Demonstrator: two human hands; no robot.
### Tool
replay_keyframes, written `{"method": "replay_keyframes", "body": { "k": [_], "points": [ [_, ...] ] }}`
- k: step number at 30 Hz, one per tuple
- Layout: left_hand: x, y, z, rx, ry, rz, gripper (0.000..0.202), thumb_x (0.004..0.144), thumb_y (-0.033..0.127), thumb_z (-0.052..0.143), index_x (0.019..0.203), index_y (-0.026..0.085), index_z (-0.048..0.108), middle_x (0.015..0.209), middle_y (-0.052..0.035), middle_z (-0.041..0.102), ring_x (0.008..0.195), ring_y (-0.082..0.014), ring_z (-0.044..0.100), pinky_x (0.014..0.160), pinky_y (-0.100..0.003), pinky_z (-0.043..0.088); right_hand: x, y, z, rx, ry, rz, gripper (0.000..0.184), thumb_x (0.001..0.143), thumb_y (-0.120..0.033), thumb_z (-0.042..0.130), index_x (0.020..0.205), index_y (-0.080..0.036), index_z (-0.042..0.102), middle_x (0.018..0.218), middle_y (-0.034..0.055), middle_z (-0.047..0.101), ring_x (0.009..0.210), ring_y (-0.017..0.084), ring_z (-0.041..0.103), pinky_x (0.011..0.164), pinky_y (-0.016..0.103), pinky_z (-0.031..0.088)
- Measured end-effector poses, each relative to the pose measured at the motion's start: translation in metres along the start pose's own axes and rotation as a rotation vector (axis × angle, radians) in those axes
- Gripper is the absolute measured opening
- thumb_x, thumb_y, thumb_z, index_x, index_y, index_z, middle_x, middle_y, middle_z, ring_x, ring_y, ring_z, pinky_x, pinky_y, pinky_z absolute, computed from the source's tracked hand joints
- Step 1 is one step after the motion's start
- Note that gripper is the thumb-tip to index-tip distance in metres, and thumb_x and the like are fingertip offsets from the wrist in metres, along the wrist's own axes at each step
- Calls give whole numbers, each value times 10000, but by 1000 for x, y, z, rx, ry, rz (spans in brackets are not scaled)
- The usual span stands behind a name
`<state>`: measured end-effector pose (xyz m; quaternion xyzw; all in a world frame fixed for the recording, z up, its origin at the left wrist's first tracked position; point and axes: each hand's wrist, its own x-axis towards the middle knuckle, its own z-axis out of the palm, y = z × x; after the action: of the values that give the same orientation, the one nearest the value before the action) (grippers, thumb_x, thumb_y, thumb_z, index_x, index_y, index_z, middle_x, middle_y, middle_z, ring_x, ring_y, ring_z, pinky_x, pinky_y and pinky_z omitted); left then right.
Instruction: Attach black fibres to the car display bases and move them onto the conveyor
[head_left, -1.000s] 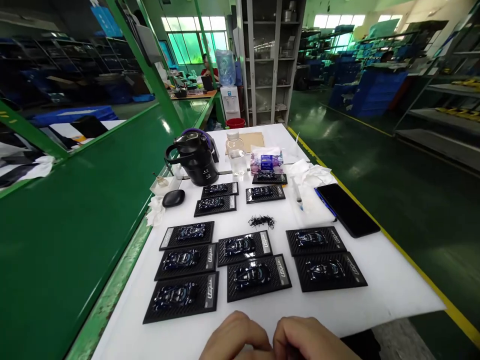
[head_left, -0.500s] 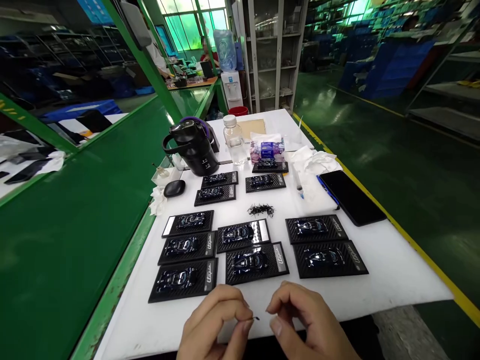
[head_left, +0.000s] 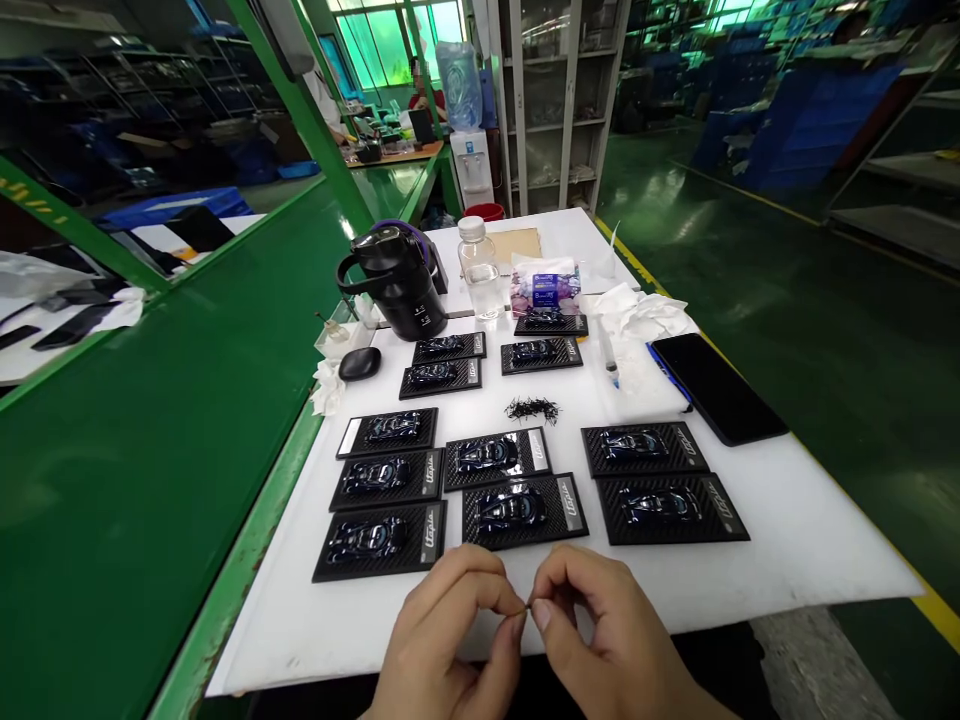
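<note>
My left hand (head_left: 450, 640) and my right hand (head_left: 607, 640) meet over the near edge of the white table (head_left: 787, 540). Both pinch a tiny dark piece (head_left: 527, 607) between thumb and forefinger. Just beyond them lie several black carbon-pattern plaques, each bearing a dark model car; the nearest plaque (head_left: 523, 510) is right in front of my fingers. A small heap of tiny black parts (head_left: 532, 408) lies in the middle of the table.
At the far end stand a black kettle (head_left: 401, 285), a clear bottle (head_left: 480, 270), a wipes pack (head_left: 545, 287) and crumpled tissues (head_left: 645, 312). A syringe (head_left: 609, 362) and a black phone (head_left: 718, 386) lie right. A green partition (head_left: 150, 450) runs along the left. A person sits far back.
My hands have come up from the table edge and closed together; the left held the tiny piece alone half a second ago, now both fingertips pinch it. The view has tilted downward.
</note>
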<state>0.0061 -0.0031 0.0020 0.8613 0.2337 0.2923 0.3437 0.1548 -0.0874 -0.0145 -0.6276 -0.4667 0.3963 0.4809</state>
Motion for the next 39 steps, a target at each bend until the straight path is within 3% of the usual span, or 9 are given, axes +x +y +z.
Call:
{"method": "replay_keyframes", "body": {
  "k": [3, 11, 15, 19, 25, 27, 30, 34, 39],
  "points": [
    [0, 1, 0, -106, -117, -188, 147, 932, 160, 455, 803, 214, 502, 791, 9, 535, 711, -109, 548, 646, -208, 448, -1, 5, 1, -27, -12, -40, 76, 752, -140, 515, 705, -199, 528, 613, -39, 509, 561, 110, 485, 536, 212, 371],
    [-1, -3, -6, -182, -469, -442, 179, 997, 336, 322, 915, 230, 440, 902, -28, 521, 776, -157, 503, 683, -266, 417, 2, 14, 5, -171, 64, -247, 105, 702, -106, 457, 677, -207, 477, 589, -45, 512, 512, 87, 502, 494, 172, 376],
    [-3, -7, 0, -144, -506, -462, 214, 994, 378, 304, 914, 226, 433, 893, -34, 531, 761, -164, 483, 652, -272, 391, 0, 17, 8, -260, 157, -362, 108, 705, -107, 437, 671, -207, 460, 583, -43, 506, 502, 86, 490, 489, 174, 374],
    [-6, -12, 12, -158, -404, -447, 240, 977, 381, 297, 860, 219, 430, 805, -30, 541, 684, -158, 468, 596, -266, 385, -1, 19, 10, -267, 182, -356, 104, 713, -115, 459, 662, -204, 466, 584, -38, 501, 515, 94, 482, 494, 190, 363],
    [-4, 2, 13, -306, -267, -460, 239, 982, 383, 386, 843, 219, 490, 717, -1, 524, 636, -138, 477, 565, -232, 426, -1, -6, -6, 21, -69, 163, 98, 787, -179, 500, 692, -195, 515, 612, -28, 516, 577, 120, 504, 526, 210, 400],
    [-4, 3, 11, -291, -157, -431, 222, 973, 366, 456, 824, 217, 529, 686, 11, 525, 594, -126, 486, 540, -224, 427, -1, -16, -19, 56, -115, 220, 127, 853, -233, 506, 750, -191, 569, 668, -11, 565, 627, 137, 546, 562, 227, 446],
    [-5, -4, 5, -125, 58, -328, 187, 948, 313, 558, 797, 216, 611, 763, -4, 616, 637, -121, 571, 576, -211, 473, 6, -22, -42, -210, -36, 24, 122, 870, -286, 586, 920, -199, 655, 864, 47, 664, 835, 206, 612, 735, 317, 521],
    [-3, -21, -8, 104, 278, -161, 124, 924, 261, 613, 829, 240, 690, 854, 11, 696, 703, -107, 648, 648, -167, 529, 27, -15, -60, -769, 51, -341, 494, 777, -249, 710, 1252, -162, 603, 1221, 132, 650, 1217, 362, 466, 1028, 553, 407],
    [-8, -29, -14, 215, 318, -85, 113, 936, 254, 591, 909, 247, 700, 907, 19, 716, 817, -104, 690, 756, -140, 549, 21, -1, -46, -946, 15, -379, 476, 828, -217, 641, 1290, -119, 577, 1126, 140, 674, 1192, 363, 482, 1030, 573, 405]
  ]
}}
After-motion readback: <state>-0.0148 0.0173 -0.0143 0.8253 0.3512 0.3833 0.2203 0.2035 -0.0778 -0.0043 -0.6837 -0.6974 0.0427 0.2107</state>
